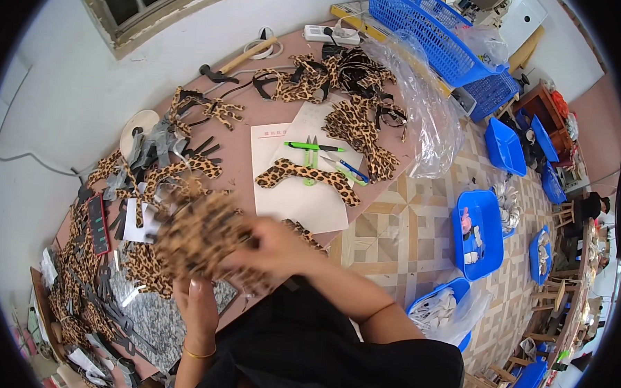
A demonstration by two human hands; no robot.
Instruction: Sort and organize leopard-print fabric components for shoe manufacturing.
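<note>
At the left of centre in the frame, both hands grip a leopard-print bundle (202, 224), blurred: the left hand (196, 305) closes on its underside, thumb up, and the right hand (275, 246) holds its right side, fingers curled but partly lost in blur. Just right of it, mid-frame, paper (292, 210) lies on the counter (387, 175), red printing along its top edge, too small to read surely. A leopard-print strip (308, 177), a green pen (305, 146) and a blue pen (354, 171) lie on it. At the upper centre, more leopard-print pieces (358, 123) lie near a white power strip (330, 35).
</note>
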